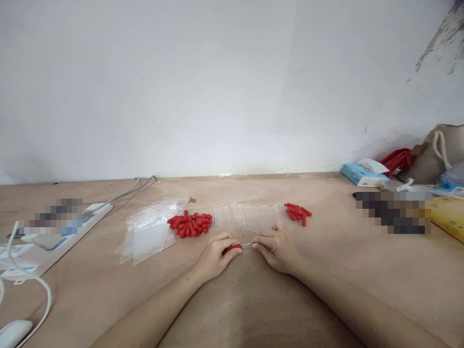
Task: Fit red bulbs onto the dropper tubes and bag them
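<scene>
My left hand [216, 255] pinches a red rubber bulb [236, 247] between thumb and fingers. My right hand [278, 250] grips a thin clear tube [247, 245], whose left end meets the open end of the bulb. How far the tube sits inside the bulb cannot be made out. Just beyond my hands lies a row of clear tubes [246, 216], side by side. Left of that row is a heap of red rubber bulbs [190, 225], and a smaller group of slimmer red pieces [297, 212] rests at its right end.
Clear plastic zip bags [147, 239] lie left of the red heap. A white power strip [78, 241] with cables is farther left, and a white mouse [15, 333] sits in the near left corner. At the back right are a blue tissue pack [364, 174] and a cloth bag [422, 159].
</scene>
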Motion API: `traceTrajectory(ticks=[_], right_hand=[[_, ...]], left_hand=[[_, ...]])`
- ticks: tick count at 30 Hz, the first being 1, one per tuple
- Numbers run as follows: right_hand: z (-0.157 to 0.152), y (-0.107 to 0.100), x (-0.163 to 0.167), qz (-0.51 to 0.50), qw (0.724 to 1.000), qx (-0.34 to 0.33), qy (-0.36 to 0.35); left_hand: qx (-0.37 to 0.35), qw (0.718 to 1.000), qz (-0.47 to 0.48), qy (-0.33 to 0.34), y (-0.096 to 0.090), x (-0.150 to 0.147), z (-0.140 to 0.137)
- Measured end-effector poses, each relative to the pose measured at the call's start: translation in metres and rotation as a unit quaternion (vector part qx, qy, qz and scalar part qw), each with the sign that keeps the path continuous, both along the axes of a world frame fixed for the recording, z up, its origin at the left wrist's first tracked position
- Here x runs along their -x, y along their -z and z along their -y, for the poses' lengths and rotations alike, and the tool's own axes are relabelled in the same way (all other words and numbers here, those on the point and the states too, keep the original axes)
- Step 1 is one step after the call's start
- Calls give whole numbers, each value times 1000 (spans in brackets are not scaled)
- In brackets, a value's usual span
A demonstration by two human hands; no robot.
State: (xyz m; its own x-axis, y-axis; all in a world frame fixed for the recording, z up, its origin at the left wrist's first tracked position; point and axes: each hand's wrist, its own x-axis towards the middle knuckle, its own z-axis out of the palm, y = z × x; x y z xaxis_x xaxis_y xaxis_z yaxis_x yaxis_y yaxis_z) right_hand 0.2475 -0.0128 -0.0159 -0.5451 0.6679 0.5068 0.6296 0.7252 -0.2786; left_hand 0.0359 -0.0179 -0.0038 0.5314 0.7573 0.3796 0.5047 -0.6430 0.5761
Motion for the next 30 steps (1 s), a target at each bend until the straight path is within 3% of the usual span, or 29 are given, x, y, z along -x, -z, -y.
traceTrajectory(ticks=[14, 22, 24, 26, 30], right_hand=[[0, 3, 8, 32, 999, 14, 2], [1, -34, -3, 46, 997, 67, -8], [-7, -40, -16, 11, 993, 110, 30], [-20, -42, -32, -42, 982, 144, 115], [-44, -38, -57, -89, 930, 184, 305]], left_hand=[[-25, 999, -28, 29, 1, 1, -2], [-105, 994, 5, -23, 6, -1, -3], [-162, 985, -10, -63, 5, 3, -5], [-224, 965, -48, -124, -2, 8, -8], [-264, 920, -151, -247, -21, 25, -21]])
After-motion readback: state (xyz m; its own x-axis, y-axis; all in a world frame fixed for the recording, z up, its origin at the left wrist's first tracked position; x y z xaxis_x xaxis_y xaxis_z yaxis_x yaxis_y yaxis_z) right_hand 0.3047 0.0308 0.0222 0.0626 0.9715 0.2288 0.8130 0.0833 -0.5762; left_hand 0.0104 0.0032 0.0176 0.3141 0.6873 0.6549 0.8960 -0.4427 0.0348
